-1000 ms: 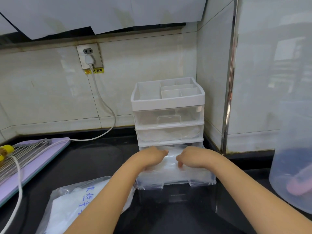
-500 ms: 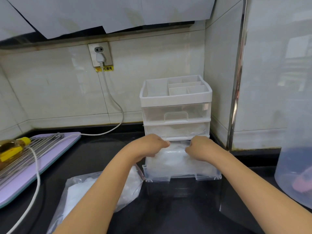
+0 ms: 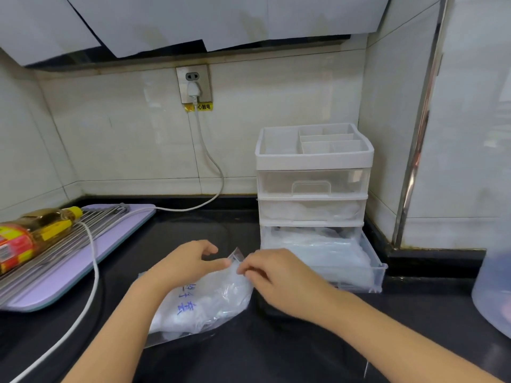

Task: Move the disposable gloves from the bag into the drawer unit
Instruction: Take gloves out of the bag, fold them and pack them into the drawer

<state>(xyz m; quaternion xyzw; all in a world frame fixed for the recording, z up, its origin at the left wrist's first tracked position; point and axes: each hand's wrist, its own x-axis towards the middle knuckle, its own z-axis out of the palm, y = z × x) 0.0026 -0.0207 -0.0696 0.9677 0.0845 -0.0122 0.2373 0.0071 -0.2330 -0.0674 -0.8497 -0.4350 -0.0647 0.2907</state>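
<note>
A clear plastic bag [image 3: 204, 302] with blue writing lies on the black counter, full of white disposable gloves. My left hand [image 3: 188, 264] and my right hand [image 3: 276, 275] both pinch the bag's top edge near its upper right corner. Just to the right stands the white drawer unit [image 3: 313, 161]. Its bottom drawer [image 3: 359, 275] is pulled out and holds a pile of clear gloves [image 3: 318, 250]. The middle drawer is pushed in with gloves inside; the top drawer looks empty.
A purple board [image 3: 83, 261] at left carries a metal rack and a lying oil bottle [image 3: 30, 233]. A white power cord [image 3: 91, 272] runs from the wall socket across the counter. A translucent container [image 3: 495, 294] stands at far right.
Both hands have left the open bottom drawer and moved left and down to the bag, where they now pinch its top edge. The camera view has shifted left.
</note>
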